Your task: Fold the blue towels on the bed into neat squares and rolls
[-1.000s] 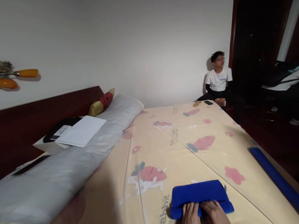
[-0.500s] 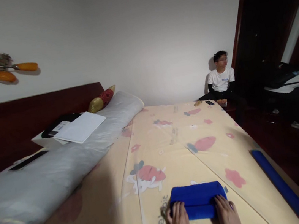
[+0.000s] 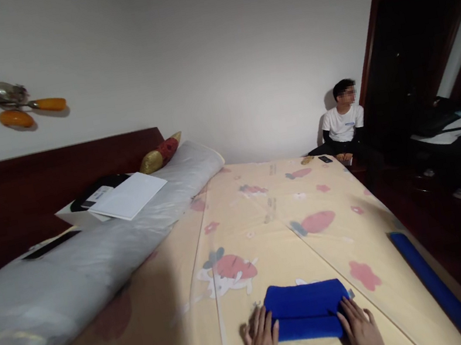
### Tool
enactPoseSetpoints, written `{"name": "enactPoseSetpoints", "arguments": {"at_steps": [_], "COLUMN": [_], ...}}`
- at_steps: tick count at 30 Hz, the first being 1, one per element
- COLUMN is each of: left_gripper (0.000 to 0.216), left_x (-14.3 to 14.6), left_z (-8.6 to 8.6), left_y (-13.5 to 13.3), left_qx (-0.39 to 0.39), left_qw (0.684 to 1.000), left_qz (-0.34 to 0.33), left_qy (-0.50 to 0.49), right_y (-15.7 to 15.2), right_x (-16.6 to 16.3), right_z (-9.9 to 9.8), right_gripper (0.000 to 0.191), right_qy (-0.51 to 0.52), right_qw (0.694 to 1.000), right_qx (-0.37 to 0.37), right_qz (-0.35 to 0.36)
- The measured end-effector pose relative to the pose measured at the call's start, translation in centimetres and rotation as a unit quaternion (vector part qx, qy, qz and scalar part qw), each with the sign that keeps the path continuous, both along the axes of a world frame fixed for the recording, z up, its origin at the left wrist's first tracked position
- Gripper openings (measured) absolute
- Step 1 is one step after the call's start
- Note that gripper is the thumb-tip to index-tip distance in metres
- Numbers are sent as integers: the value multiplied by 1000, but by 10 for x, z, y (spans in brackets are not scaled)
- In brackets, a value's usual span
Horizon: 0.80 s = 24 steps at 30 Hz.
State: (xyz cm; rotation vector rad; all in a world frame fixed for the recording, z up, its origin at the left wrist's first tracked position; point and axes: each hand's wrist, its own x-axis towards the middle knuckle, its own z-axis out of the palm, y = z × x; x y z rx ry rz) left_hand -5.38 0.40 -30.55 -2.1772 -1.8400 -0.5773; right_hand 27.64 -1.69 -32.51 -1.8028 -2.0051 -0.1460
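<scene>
On the bed in front of me lies a blue folded cloth (image 3: 304, 301), with a crease running across it and a small tag at its right side. My left hand (image 3: 263, 342) rests at the cloth's left edge, fingers stretched out and slightly apart, fingertips touching it. At the opposite edge, my right hand (image 3: 362, 326) lies in the same way with its fingers spread along the side. Neither hand grips the cloth.
The bed sheet (image 3: 269, 237) is cream with carrot and flower prints. A long blue strip (image 3: 437, 284) lies along the right edge. A grey bolster (image 3: 108, 265) carries a white box lid (image 3: 128, 196). A person (image 3: 342, 120) sits beyond the far right corner; another person bends at the right.
Both hands have shifted outward from on top of the cloth to its left and right edges, fingers spreading. The cloth stays in about the same place.
</scene>
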Motion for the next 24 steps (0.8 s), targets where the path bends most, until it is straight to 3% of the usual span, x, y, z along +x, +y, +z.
{"name": "enactPoseSetpoints", "arguments": {"at_steps": [3, 8, 12, 15, 19, 24], "left_gripper": [39, 40, 56, 68, 65, 54], "left_x": [20, 49, 41, 37, 43, 51], "left_z": [5, -2, -22, -27, -11, 26], "left_y": [-8, -24, -36, -40, -32, -6], "left_qx": [29, 33, 8, -23, -86, -198], "left_qw": [999, 996, 995, 995, 994, 978], "left_qz": [24, -76, -93, -91, -67, -44], "left_qy": [-26, -45, -38, -29, -28, -44], "right_y": [-8, -22, -35, -42, -36, -3], "right_x": [-15, -25, -6, -1, -15, -20], "right_z": [14, 30, 11, -9, -7, 35], "right_gripper": [39, 38, 42, 49, 46, 43], "right_qy": [16, 44, 45, 39, 39, 23], "right_qw": [1000, 997, 996, 997, 999, 994], "right_qx": [3, 10, -19, -30, -18, -107], "right_qz": [5, 61, 68, 62, 9, 9]}}
